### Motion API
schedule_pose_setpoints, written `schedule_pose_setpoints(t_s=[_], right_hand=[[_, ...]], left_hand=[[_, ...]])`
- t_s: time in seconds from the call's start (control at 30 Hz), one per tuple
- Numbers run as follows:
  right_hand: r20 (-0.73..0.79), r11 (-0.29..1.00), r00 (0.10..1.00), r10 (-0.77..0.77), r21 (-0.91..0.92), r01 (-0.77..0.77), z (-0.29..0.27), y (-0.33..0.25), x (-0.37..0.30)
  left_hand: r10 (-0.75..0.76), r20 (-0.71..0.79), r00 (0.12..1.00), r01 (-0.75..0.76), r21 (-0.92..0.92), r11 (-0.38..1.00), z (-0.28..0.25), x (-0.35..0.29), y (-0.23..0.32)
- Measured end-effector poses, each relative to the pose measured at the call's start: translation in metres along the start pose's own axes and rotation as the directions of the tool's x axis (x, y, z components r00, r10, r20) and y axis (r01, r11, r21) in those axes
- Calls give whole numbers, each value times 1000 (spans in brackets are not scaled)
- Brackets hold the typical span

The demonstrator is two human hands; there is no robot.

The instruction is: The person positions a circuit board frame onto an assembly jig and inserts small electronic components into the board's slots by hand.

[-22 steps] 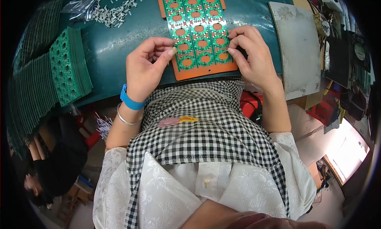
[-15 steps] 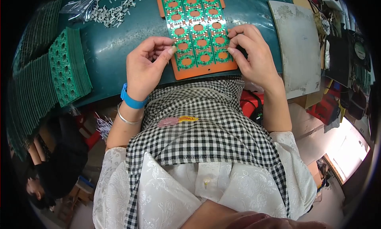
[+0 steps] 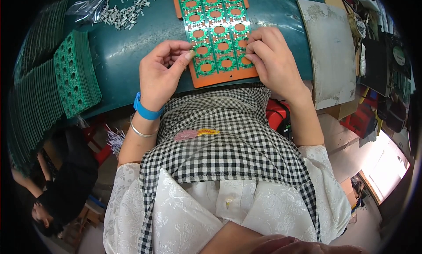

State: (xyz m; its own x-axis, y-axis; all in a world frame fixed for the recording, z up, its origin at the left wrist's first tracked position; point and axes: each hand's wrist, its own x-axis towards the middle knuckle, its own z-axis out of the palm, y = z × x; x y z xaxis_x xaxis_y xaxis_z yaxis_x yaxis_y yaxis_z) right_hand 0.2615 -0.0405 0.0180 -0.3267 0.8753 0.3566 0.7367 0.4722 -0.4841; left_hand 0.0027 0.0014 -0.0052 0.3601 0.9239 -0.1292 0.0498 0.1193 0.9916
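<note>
A green circuit board panel with several rows of oval openings lies on an orange-brown backing board in front of me. At the panel's left edge, my left hand is closed, its thumb and forefinger pinching the rim. My right hand rests over the right edge, fingertips drawn together by the right column of openings. Whatever those right fingertips hold, if anything, is too small and hidden to make out.
Small pale parts lie heaped at the upper left beside a clear plastic bag. Stacked green boards stand upright on the left. A worn grey board lies to the right. Another person is at the lower left.
My right hand has shifted left, its fingertips now over the panel's right column. My left hand has stayed in place. At lower left, the other person's arm has moved.
</note>
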Motion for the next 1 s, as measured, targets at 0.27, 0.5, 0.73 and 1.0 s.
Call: schedule_pose_setpoints(t_s=[0.27,0.5,0.73,1.0], right_hand=[[-297,953,917,267,-61,-297,-78,51,-24],[-441,259,548,711,-560,-787,-152,132,-113],[-265,374,454,851,-302,-877,-184,143,-132],[-83,495,574,815,616,-613,-194,50,-101]], left_hand=[[-25,-26,999,24,-27,999,-3,1,9],[12,-110,994,-14,-15,1000,-22,1,9],[35,-32,999,-37,-49,998,-13,5,18],[88,18,996,-86,-105,991,-6,1,24]])
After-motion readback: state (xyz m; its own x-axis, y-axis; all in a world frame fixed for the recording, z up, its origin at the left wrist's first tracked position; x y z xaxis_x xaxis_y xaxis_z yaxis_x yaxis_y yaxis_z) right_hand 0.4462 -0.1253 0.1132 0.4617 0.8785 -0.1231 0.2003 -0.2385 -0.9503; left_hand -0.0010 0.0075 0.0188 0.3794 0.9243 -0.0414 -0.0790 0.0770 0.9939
